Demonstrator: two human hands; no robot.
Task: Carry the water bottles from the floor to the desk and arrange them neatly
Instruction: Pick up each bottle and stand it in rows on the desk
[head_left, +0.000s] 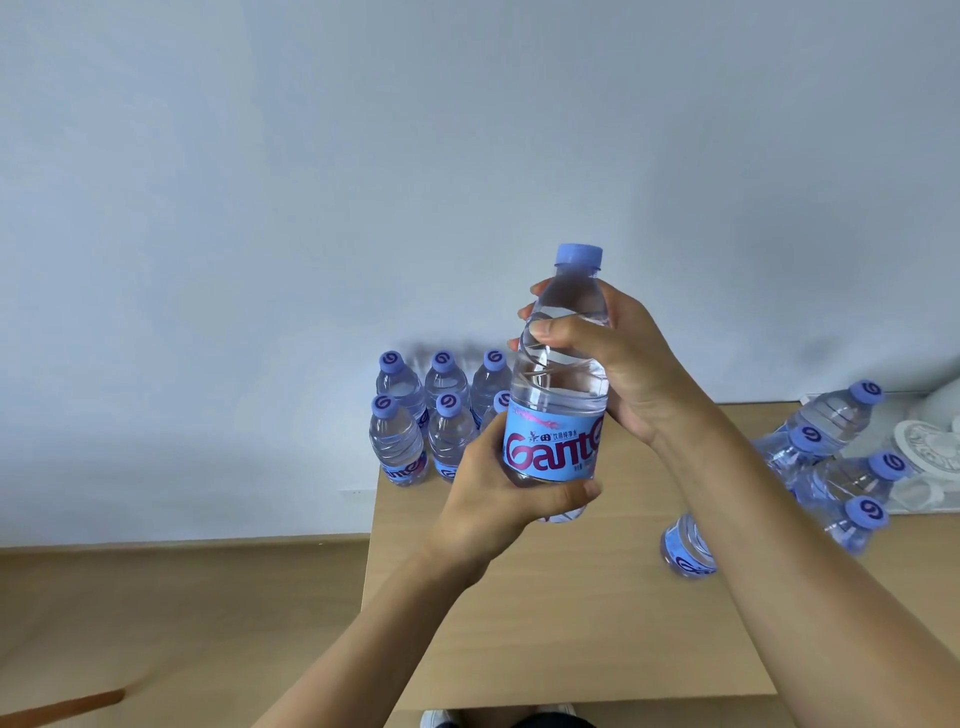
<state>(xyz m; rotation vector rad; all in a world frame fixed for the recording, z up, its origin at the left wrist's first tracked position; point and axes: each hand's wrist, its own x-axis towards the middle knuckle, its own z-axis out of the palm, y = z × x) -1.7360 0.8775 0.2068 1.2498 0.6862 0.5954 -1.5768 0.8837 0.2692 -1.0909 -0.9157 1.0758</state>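
Water bottle — clear plastic, blue cap, blue label with dark red lettering; held upright above the bench, clear of its surface. The right hand was clamped round the bottle's shoulder, thumb across the front and fingers wrapped behind. The left hand gripped the lower body at the label, thumb curled under the label's bottom edge.

Grouped bottles — six counted, standing upright in two rows of three at the far left corner of the bench, against the wall; the rightmost pair partly hidden behind the held bottle. Caps all on.

Floor bottles — a cluster to the right of the bench, apparently still in clear wrap, caps pointing up and to the right. One further bottle showed just past the bench's right edge, beside the right forearm; whether it stood on the bench or the floor could not be told.

White round object — on the floor at far right, behind the cluster.
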